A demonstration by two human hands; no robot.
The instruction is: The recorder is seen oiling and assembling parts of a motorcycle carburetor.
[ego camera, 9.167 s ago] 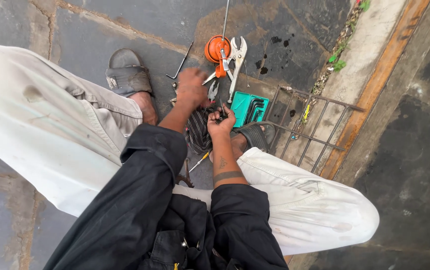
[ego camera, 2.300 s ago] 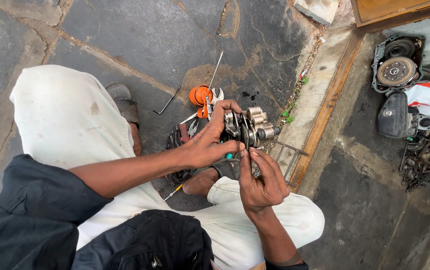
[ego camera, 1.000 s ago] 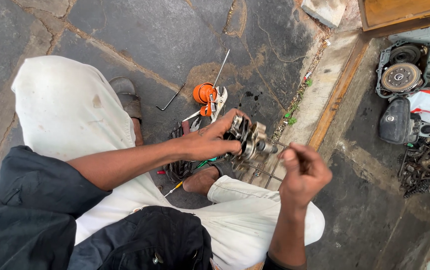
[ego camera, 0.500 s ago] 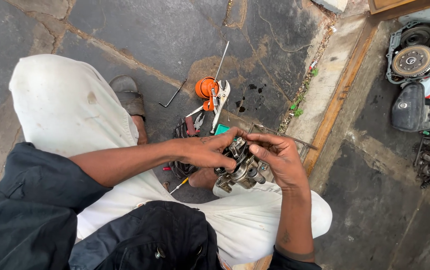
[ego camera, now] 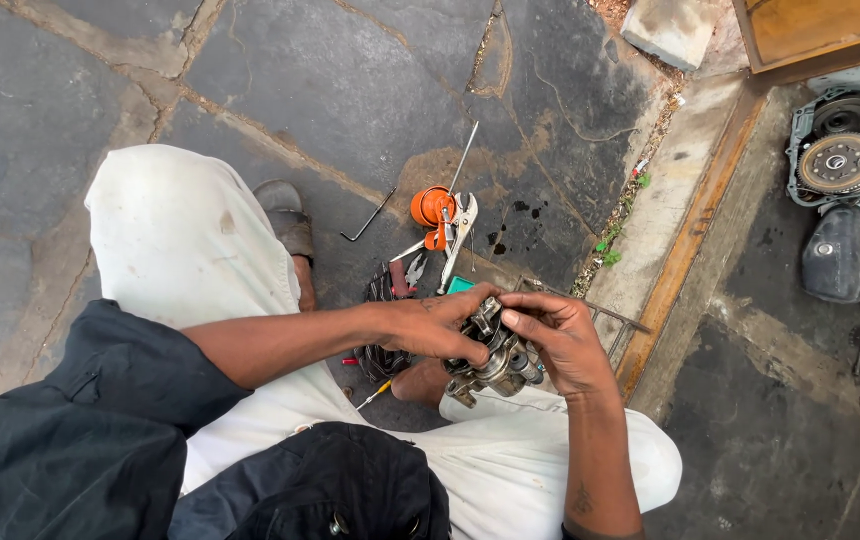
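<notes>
I sit on a stone floor in white trousers and hold a small greasy metal engine part (ego camera: 495, 362) over my lap. My left hand (ego camera: 435, 325) grips it from the left side. My right hand (ego camera: 562, 338) wraps it from the right, with the fingertips pressed on its top. The underside of the part is hidden by both hands.
Tools lie on the floor ahead of my knees: an orange oil can (ego camera: 433, 208), locking pliers (ego camera: 457, 235), a hex key (ego camera: 368, 216), a thin rod (ego camera: 464, 157), a small screwdriver (ego camera: 376, 392). Dismantled engine parts (ego camera: 843, 160) stand at right beyond a raised kerb (ego camera: 685, 240).
My right hand, raised off to the right a second ago, has come back onto the metal part. Both hands have drawn the part a little closer to my lap.
</notes>
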